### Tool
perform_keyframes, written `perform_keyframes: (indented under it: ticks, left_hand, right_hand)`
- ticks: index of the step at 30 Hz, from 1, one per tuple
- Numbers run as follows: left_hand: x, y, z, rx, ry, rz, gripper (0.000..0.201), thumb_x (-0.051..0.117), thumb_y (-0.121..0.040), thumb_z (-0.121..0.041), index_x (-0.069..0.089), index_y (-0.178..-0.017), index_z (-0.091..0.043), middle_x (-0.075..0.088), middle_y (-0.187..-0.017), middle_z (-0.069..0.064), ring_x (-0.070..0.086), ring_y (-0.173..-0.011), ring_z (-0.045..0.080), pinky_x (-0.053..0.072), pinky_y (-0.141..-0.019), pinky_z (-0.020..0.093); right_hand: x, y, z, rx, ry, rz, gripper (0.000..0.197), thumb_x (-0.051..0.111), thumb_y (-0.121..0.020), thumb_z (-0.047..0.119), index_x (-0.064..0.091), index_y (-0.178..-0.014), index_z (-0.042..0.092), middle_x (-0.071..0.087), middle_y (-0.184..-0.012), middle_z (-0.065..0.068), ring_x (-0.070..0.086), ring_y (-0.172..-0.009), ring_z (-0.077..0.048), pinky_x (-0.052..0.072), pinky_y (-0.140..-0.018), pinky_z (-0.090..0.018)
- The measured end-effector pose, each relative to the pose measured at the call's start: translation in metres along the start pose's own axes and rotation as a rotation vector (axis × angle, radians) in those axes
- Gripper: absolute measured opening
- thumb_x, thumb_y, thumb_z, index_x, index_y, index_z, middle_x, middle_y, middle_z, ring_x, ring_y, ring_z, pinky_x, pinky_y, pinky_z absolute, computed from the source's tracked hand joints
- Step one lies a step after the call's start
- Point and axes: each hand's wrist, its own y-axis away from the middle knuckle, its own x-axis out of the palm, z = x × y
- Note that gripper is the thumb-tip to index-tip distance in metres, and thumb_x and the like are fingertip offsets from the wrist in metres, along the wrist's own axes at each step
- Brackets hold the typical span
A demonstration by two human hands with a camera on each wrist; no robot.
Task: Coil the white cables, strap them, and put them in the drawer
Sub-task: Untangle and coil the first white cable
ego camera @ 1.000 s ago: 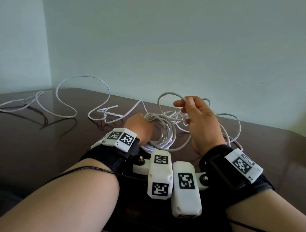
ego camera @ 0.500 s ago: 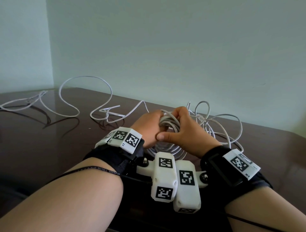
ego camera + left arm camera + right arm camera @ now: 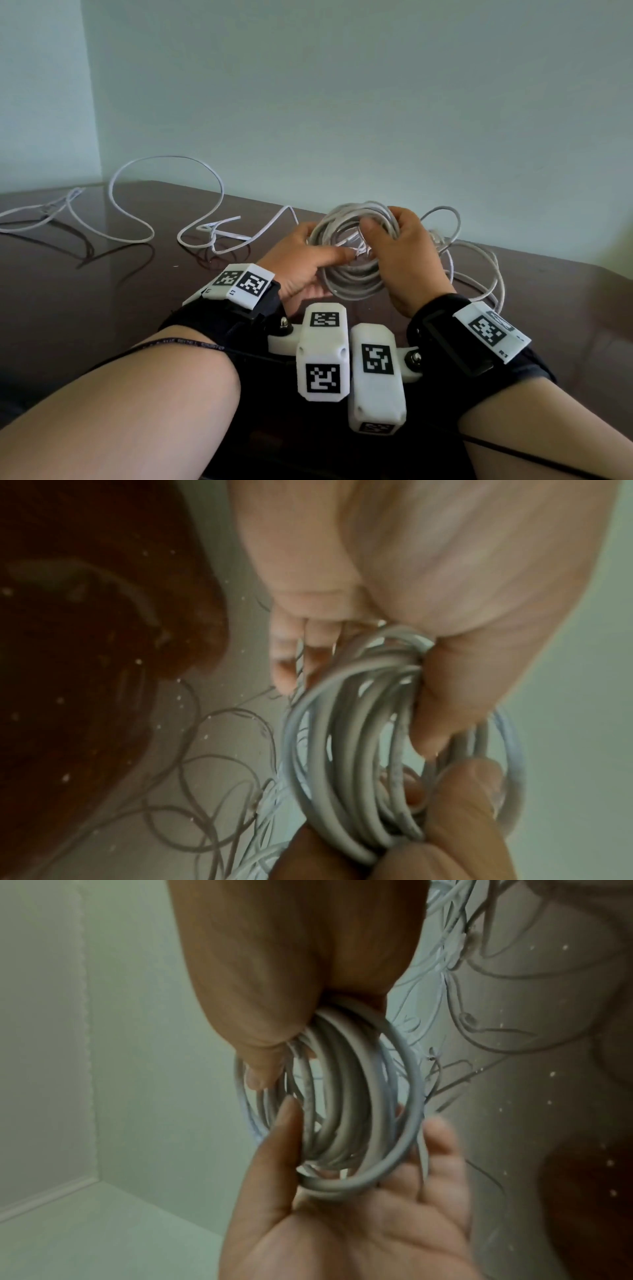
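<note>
Head view: the round coil of white cable (image 3: 352, 250) is now lifted clear of the dark glossy wooden tabletop (image 3: 102, 294) and stands upright between both hands; 0.5 s ago it sat lower, bunched under the knuckles. Right hand (image 3: 404, 253) has shifted to the coil's top right, fingers and thumb curled round the strands. Left hand (image 3: 301, 263) is relaxed, fingers nearly straight, coil's lower left resting in its palm, thumb lying across the front. Right wrist view agrees: open left palm (image 3: 359, 1231) under the loops. Uncoiled white cable (image 3: 164, 205) trails left over the table, unchanged, more loose loops (image 3: 479, 267) behind the right hand. No container or drawer in view
</note>
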Motion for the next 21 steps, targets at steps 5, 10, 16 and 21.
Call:
perform_keyframes:
  ticks: [5, 10, 16, 21]
  left_hand:
    - [0.007, 0.003, -0.002, 0.146, 0.126, -0.135, 0.013, 0.056, -0.086, 0.004, 0.060, -0.098, 0.008, 0.064, -0.060, 0.011, 0.063, -0.053, 0.018, 0.055, -0.057, 0.025]
    - [0.001, 0.002, -0.003, 0.235, -0.399, -0.317, 0.018, 0.059, -0.084, -0.010, 0.058, -0.070, -0.020, 0.058, -0.055, -0.005, 0.055, -0.060, 0.018, 0.043, -0.066, 0.029]
    - [-0.002, 0.007, -0.009, 0.223, -0.811, -0.144, 0.014, 0.052, -0.087, -0.011, 0.062, -0.093, -0.019, 0.057, -0.065, -0.002, 0.053, -0.061, 0.019, 0.041, -0.060, 0.028]
    - [-0.002, 0.013, -0.013, 0.227, -0.855, -0.079, 0.014, 0.054, -0.084, -0.010, 0.059, -0.083, -0.022, 0.053, -0.061, -0.006, 0.049, -0.055, 0.013, 0.037, -0.054, 0.025]
  right_hand:
    - [0.004, 0.003, -0.002, 0.034, -0.017, 0.039, 0.026, 0.059, -0.089, 0.037, 0.058, -0.103, 0.015, 0.069, -0.091, -0.003, 0.067, -0.084, -0.019, 0.055, -0.079, -0.040]
    - [0.004, 0.005, -0.004, 0.078, 0.016, 0.148, 0.019, 0.067, -0.080, 0.013, 0.061, -0.098, 0.013, 0.068, -0.085, -0.003, 0.065, -0.079, -0.019, 0.053, -0.075, -0.037]
    - [-0.006, 0.009, 0.000, 0.024, 0.223, 0.295, 0.021, 0.064, -0.073, 0.000, 0.059, -0.085, 0.017, 0.062, -0.072, 0.002, 0.059, -0.063, -0.011, 0.049, -0.061, -0.026]
    - [-0.006, 0.010, 0.003, 0.034, 0.304, 0.345, 0.019, 0.064, -0.070, 0.002, 0.064, -0.086, 0.012, 0.065, -0.070, -0.002, 0.059, -0.062, -0.015, 0.049, -0.062, -0.028]
